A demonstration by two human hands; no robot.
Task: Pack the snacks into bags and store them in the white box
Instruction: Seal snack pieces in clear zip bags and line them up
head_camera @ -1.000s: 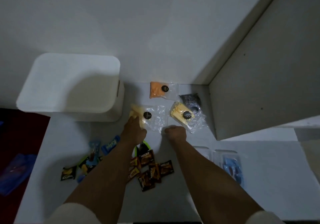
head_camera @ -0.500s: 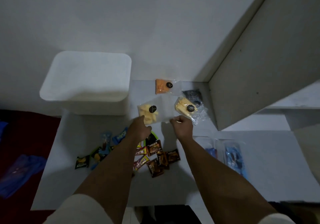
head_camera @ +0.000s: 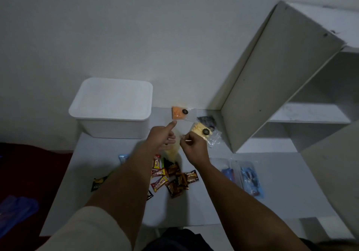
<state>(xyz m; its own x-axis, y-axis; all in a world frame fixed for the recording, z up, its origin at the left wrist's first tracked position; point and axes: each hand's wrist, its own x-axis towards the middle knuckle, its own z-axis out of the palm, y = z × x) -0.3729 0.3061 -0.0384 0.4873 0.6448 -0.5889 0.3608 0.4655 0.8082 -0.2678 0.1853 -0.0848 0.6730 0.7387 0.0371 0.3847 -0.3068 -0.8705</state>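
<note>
Both hands lift a clear bag (head_camera: 171, 150) by its mouth, right hand (head_camera: 193, 145) pinching the rim, left hand (head_camera: 161, 136) gripping with forefinger extended, toward the box (head_camera: 114, 106) at ten o'clock.

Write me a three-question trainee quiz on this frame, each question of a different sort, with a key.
1. True or false: the white box has its lid on.
2. Multiple choice: what do the left hand and right hand hold between them? A) a clear bag with pale yellow snacks B) the orange snack bag C) a brown wrapped candy
3. Fill in: the orange snack bag lies at the table's far edge, to the ____ of the white box.

Key: 1 true; 2 A; 3 right.
</note>
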